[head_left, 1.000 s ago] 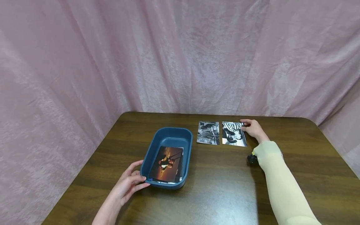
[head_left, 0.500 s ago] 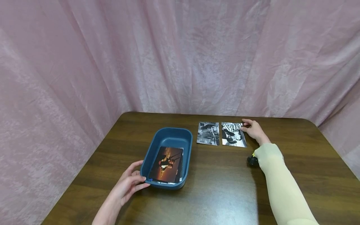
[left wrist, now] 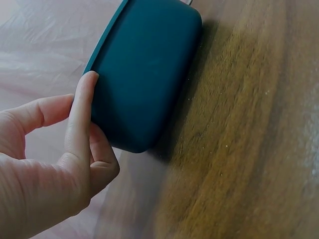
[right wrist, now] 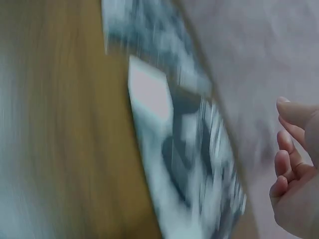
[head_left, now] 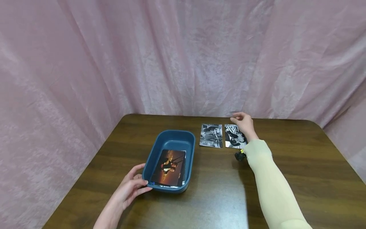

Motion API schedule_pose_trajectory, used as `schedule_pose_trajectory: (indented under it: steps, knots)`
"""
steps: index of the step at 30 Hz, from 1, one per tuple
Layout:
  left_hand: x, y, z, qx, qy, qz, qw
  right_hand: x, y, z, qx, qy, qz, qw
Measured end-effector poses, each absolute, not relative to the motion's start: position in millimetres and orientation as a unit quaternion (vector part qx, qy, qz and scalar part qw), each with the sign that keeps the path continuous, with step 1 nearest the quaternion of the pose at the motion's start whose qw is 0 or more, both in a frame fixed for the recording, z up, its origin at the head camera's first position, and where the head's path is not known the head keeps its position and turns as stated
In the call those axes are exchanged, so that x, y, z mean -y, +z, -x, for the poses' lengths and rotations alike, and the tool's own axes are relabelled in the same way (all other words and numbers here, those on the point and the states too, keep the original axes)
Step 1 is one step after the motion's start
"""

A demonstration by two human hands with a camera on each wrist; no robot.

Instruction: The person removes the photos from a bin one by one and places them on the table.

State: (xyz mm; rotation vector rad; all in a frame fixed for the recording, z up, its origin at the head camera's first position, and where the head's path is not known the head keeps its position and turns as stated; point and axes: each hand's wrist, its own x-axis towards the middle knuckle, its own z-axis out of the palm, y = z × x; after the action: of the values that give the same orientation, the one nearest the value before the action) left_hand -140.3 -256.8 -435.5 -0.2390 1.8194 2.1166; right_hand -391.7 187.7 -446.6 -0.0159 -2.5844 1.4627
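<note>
A blue plastic tub (head_left: 168, 135) stands left of centre in the head view. My left hand (head_left: 130, 187) grips its near left corner; in the left wrist view, fingers (left wrist: 82, 109) lie against the outer wall and rim. Inside the tub is a stack of prints, topped by an orange-brown photo (head_left: 168, 167). Two black-and-white photos lie side by side at the table's back: the left photo (head_left: 211, 136) and the right photo (head_left: 233, 140). Over the right photo, partly covering it, is my right hand (head_left: 244, 125), its fingers loosely curled and holding nothing.
The brown wooden table (head_left: 211, 197) ends at the back against a pink curtain (head_left: 183, 63). A small black device (head_left: 240, 156) hangs under the right wrist. In the right wrist view the two photos are blurred.
My right hand has let go of the right photo's right edge and moved left, up over that photo. The left hand, tub and photos stay nearly where they were.
</note>
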Motion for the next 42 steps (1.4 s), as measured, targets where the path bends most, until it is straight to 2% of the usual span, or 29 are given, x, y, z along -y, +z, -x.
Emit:
schedule_pose_trajectory:
  steps: [10, 15, 18, 22, 28, 33, 37, 42]
  knots:
    - [257.8, -435.0, 138.8, -0.640, 0.745, 0.085, 0.170, -48.1, -396.5, 386.2, 0.791, 0.588, -0.076, 0.147]
    - [256.0, -434.7, 139.9, -0.639, 0.746, 0.086, 0.167, 13.9, -394.1, 364.2, 0.778, 0.591, -0.103, 0.187]
    - [254.6, -434.8, 140.5, -0.638, 0.747, 0.087, 0.166, 38.3, -401.5, 346.4, 0.780, 0.586, -0.128, 0.177]
    - [252.6, -434.7, 141.8, -0.638, 0.748, 0.083, 0.164, 53.6, -412.5, 327.1, 0.815, 0.541, -0.169, 0.119]
    - [251.2, -433.6, 142.4, -0.642, 0.745, 0.078, 0.165, 54.3, -417.6, 312.8, 0.893, 0.371, -0.248, -0.060]
    - [251.2, -433.1, 142.7, -0.641, 0.746, 0.075, 0.165, 49.2, -416.2, 305.4, 0.931, 0.196, -0.257, -0.167]
    - [251.0, -433.5, 142.9, -0.640, 0.747, 0.077, 0.161, 46.2, -412.7, 299.0, 0.941, 0.114, -0.240, -0.208]
    - [251.8, -434.2, 142.6, -0.640, 0.747, 0.080, 0.163, 47.3, -412.6, 295.6, 0.946, 0.102, -0.220, -0.216]
